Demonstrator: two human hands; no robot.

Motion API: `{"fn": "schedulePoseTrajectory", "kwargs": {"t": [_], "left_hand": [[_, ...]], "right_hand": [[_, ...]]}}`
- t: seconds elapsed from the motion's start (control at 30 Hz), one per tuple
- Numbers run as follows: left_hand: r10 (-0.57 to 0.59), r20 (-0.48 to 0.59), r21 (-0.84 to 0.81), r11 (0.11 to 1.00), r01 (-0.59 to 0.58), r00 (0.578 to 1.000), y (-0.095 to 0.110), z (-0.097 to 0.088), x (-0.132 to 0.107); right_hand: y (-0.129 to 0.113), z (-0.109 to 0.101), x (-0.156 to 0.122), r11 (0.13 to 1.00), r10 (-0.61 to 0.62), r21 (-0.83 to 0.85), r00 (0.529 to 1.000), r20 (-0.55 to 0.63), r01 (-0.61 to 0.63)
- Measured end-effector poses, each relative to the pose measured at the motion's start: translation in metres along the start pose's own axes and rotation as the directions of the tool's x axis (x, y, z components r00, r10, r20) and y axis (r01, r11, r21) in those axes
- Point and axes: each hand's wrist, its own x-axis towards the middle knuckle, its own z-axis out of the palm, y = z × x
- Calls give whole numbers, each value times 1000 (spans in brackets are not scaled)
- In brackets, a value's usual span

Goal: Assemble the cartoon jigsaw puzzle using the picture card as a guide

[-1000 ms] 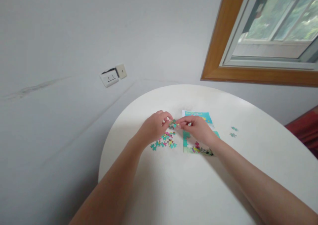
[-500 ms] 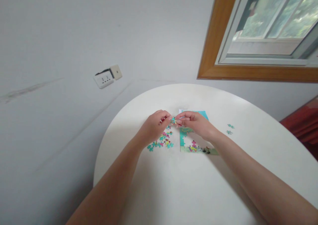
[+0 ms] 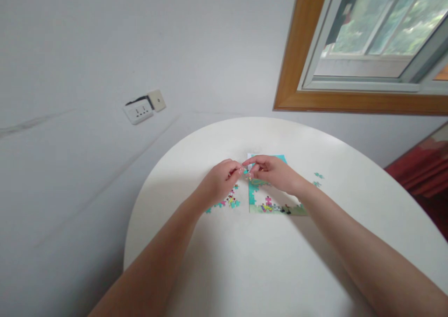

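My left hand (image 3: 220, 182) and my right hand (image 3: 273, 172) meet fingertip to fingertip above a round white table (image 3: 280, 270), both pinching a small teal jigsaw piece (image 3: 246, 171) between them. Below my left hand lies a heap of loose coloured puzzle pieces (image 3: 227, 201), partly hidden by the hand. Under my right hand sits a partly assembled teal puzzle (image 3: 269, 204) with a white gap in its middle; my wrist covers its upper part.
Two loose teal pieces (image 3: 318, 179) lie to the right of the puzzle. A white wall with a socket plate (image 3: 140, 108) rises behind the table. A wood-framed window (image 3: 350, 98) is at upper right, red fabric (image 3: 420, 168) at the right edge.
Both hands stay pinched together on the small piece, held slightly farther from me over the puzzle's top left. The view has shifted a little to the right, so everything sits further left.
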Motion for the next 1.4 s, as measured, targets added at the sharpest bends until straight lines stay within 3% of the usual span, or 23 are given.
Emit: {"fn": "schedulePoseTrajectory", "kwargs": {"t": [0.13,0.27,0.37,0.47,0.67,0.97,1.27,1.4], "left_hand": [[15,33,78,997,-18,999,2,4,-2],[108,155,75,990,-120,982,11,10,-6],[154,268,56,983,-175,951,17,15,-9],[170,306,48,980,-194,937,20,20,-11],[182,332,65,974,-215,925,18,22,-12],[174,355,52,977,-205,918,17,23,-12],[190,228,13,980,-198,955,25,25,-8],[212,239,2,976,-219,948,22,33,-9]], "right_hand": [[-4,-19,-3,993,-1,-121,1000,-19,-1],[-4,-33,-21,995,79,-55,994,-75,-83],[4,-33,-44,979,138,-138,984,-109,-152],[15,-27,-65,951,148,-252,980,-134,-179],[25,-15,-74,933,134,-292,956,-259,-210],[28,-8,-69,964,249,-13,920,-302,-265],[29,-1,-65,988,107,-83,964,-244,-131],[27,3,-63,983,79,-138,961,-266,-119]]}}
